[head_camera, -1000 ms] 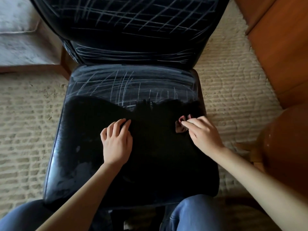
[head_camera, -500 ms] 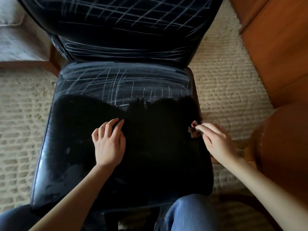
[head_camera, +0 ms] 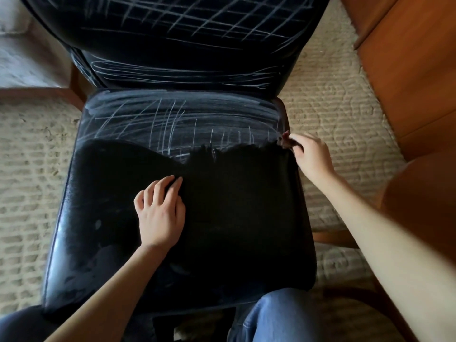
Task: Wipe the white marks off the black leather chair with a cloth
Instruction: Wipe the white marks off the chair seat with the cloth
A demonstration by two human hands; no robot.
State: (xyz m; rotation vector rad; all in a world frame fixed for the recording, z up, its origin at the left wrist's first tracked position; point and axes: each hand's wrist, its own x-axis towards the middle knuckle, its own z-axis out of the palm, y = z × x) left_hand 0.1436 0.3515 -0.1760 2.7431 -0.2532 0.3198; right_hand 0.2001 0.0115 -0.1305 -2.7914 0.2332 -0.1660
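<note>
1. Lying at the far left, a beige ribbed carpet [head_camera: 27, 169] covers the floor; above it sits a pale, blurred upholstered piece [head_camera: 22, 58] with a wooden edge.
2. The black leather chair [head_camera: 81, 230] fills the middle, its backrest at the top; white marks [head_camera: 172, 119] cross the backrest as a grid and run in streaks and lines over the far part of the seat; the near part of the seat is plain matte black, meeting the marks along a wavy, ragged border; a faint pale haze lies on the near left of the seat; whether the matte patch is bare leather or fabric I cannot tell.
3. The left grip [head_camera: 160, 213], a bare hand, rests palm down on the middle of the seat; its fingers are loosely bent with the tips touching the surface, and it holds nothing.
4. A knee in blue jeans [head_camera: 278, 314] shows just below the seat's front edge.
5. The right grip [head_camera: 312, 156] is at the seat's right edge, level with the ragged border; its fingertips are pinched on the cloth [head_camera: 286, 140], a small dark reddish-brown wad mostly hidden by the fingers and touching the leather there.
6. At the far right stand an orange-brown wooden cabinet [head_camera: 407, 70] and, nearer, a rounded brown wooden surface [head_camera: 419, 206].
</note>
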